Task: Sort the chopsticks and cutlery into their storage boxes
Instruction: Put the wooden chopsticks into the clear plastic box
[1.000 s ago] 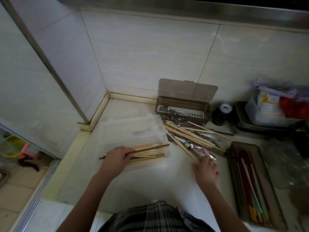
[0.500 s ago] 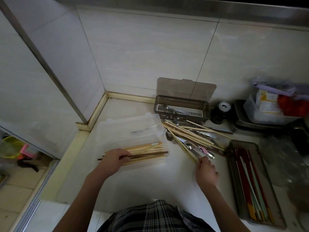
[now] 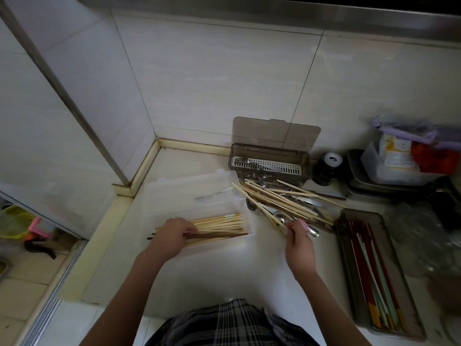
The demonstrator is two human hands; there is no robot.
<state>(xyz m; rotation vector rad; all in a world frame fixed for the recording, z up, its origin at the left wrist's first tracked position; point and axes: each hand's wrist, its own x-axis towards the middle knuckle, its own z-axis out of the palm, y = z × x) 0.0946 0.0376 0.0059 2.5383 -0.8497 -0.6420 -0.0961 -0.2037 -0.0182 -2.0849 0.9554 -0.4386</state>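
The left hand [image 3: 172,237] pins a dark chopstick [image 3: 214,236] onto the wooden ones in the clear box [image 3: 174,188], apparently to lay it lengthwise. Right of the box, the right hand [image 3: 298,237] pinches a pale chopstick [image 3: 270,218] at the pile's [image 3: 287,201] edge.

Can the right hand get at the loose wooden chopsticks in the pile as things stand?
Probably yes. The right hand is already at the near end of the loose chopsticks, fingers on one or two of them, and nothing lies between. Spoons and other cutlery are tangled underneath and may drag along.
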